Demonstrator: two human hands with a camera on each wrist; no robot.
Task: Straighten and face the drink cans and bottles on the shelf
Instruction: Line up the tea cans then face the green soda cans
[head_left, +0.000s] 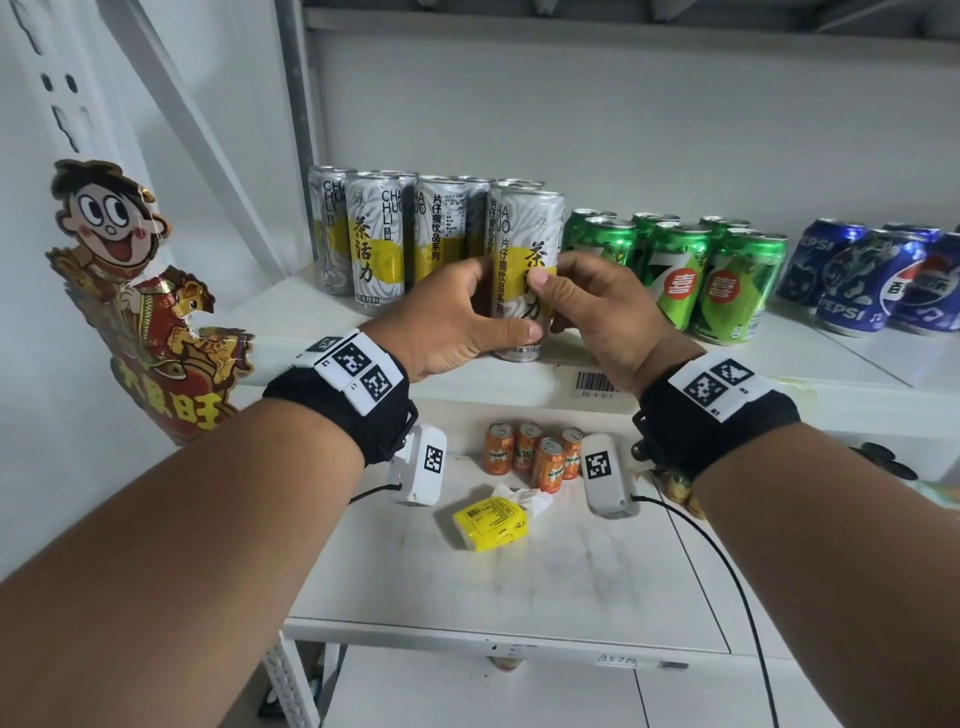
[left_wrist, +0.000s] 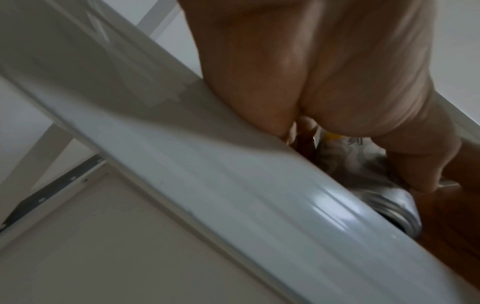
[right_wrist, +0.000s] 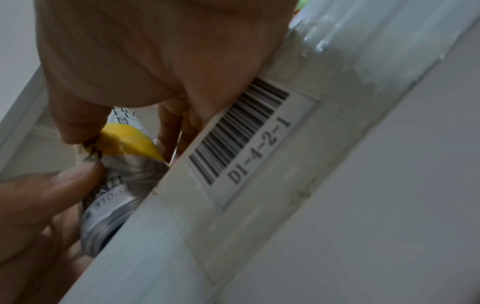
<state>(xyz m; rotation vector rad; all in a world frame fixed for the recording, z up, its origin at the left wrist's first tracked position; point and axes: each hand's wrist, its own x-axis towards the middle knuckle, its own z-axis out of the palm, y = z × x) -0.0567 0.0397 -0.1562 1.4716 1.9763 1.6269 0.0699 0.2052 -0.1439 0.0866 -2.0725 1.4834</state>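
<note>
A tall white-and-yellow tea can (head_left: 524, 244) stands at the front edge of the white shelf (head_left: 675, 364). My left hand (head_left: 457, 317) grips its left side and my right hand (head_left: 592, 306) grips its right side, thumbs on the front label. In the left wrist view the can's base (left_wrist: 384, 197) shows behind the shelf lip, under my left hand (left_wrist: 324, 82). In the right wrist view the can (right_wrist: 122, 170) sits between my right thumb and fingers (right_wrist: 85, 127). More tea cans (head_left: 376, 239) stand behind and left of it.
Green 7-Up cans (head_left: 691, 270) and blue Pepsi cans (head_left: 867, 280) fill the shelf to the right. On the lower shelf stand small orange cans (head_left: 535, 457) and a yellow tissue pack (head_left: 491, 522). A cartoon cardboard figure (head_left: 140, 291) hangs at left. A barcode label (right_wrist: 241, 127) marks the lip.
</note>
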